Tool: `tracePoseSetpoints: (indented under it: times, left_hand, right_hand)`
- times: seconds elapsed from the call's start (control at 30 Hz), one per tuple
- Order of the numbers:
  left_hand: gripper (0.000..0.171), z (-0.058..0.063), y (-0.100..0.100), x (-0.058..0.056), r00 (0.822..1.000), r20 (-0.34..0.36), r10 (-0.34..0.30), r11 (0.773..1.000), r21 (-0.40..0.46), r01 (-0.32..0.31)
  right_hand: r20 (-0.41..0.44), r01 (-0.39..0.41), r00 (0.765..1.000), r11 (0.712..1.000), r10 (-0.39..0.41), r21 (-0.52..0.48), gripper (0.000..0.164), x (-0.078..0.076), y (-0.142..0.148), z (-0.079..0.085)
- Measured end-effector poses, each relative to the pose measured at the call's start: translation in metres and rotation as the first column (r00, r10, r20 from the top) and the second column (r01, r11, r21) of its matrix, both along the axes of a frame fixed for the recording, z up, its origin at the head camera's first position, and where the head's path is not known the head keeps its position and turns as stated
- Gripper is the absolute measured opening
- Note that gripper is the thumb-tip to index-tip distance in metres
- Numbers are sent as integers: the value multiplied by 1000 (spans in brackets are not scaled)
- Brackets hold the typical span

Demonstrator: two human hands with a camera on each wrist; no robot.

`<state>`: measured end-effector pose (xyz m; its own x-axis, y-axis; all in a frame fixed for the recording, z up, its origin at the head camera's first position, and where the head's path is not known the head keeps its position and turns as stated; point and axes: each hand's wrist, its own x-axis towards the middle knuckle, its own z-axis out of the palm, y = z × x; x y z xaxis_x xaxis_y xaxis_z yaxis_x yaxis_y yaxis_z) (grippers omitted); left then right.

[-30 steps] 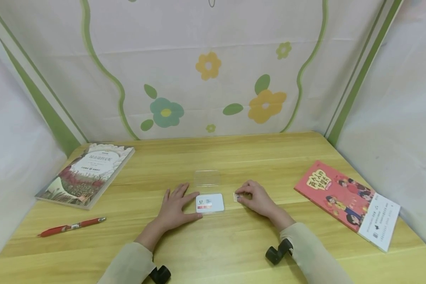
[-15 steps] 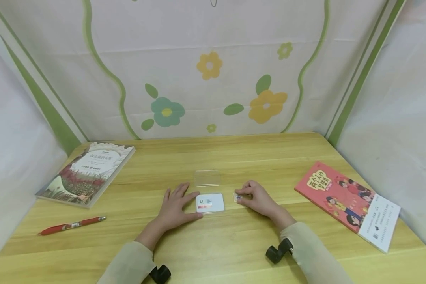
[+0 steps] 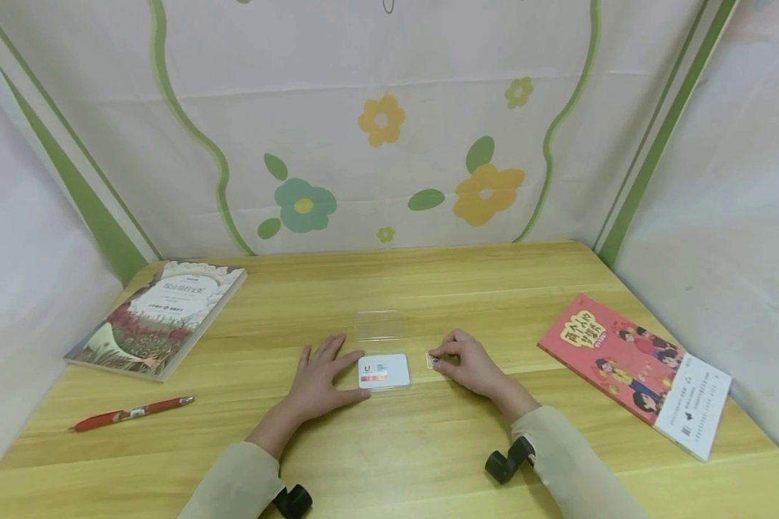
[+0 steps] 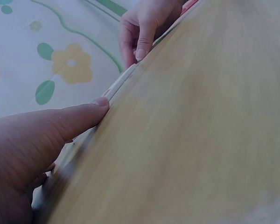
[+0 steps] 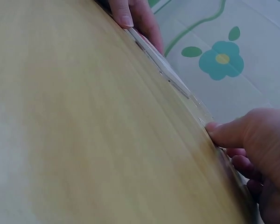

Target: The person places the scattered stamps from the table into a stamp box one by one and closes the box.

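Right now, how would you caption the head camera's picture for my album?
Left hand at a white card, right hand pinching a small printed piece; a red pen lies on the wooden table.

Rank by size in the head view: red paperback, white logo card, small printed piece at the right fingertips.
1. Red paperback
2. White logo card
3. Small printed piece, partly hidden by the right hand
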<state>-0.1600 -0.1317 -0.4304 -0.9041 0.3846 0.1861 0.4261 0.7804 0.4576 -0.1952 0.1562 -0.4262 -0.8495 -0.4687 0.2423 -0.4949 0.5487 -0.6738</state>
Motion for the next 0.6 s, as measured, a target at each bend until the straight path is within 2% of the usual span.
tracePoseSetpoints:
  times: [0.3,0.6]
  left_hand:
    - [69,0,0,-1,1000,3,0,1000,-6,0]
    - [69,1,0,0,1000,4,1,1000,-6,-1]
  right_hand:
    - [6,7,1000,1000,-7,-21,15,-1,0,-1]
    - [-125,22,992,1000,-23,-10,8,1,-4,-3]
